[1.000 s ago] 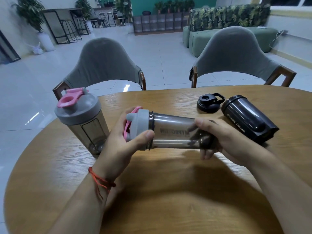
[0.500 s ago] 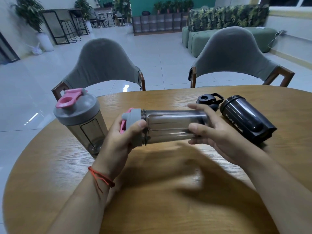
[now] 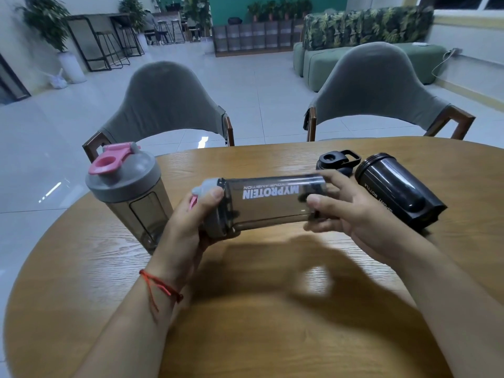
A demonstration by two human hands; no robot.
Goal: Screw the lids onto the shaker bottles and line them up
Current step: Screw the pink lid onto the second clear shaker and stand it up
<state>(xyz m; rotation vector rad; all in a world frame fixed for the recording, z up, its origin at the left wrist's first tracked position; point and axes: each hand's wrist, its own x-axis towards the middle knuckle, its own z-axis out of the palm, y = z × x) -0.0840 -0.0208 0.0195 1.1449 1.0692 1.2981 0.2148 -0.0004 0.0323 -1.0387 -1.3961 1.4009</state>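
Observation:
I hold a smoky clear shaker bottle [image 3: 270, 203] on its side above the table, white lettering facing up. My left hand [image 3: 188, 227] grips its grey lid with a pink flap [image 3: 210, 192] at the left end. My right hand [image 3: 351, 214] grips the bottle's base end. At the left stands another shaker bottle [image 3: 131, 197], upright, with a grey and pink lid on it. At the right a black shaker bottle [image 3: 395, 195] lies on its side without a lid, and its black lid [image 3: 335, 160] rests on the table just behind my right hand.
The round wooden table [image 3: 272, 309] has its far edge close behind the bottles. Two grey chairs [image 3: 163, 105] stand at the far side. Beyond them are a tiled floor and a green sofa [image 3: 341, 58].
The held bottle has turned about its long axis, so the white lettering now faces up. My right hand has shifted its grip on the base end. The other bottles have not moved.

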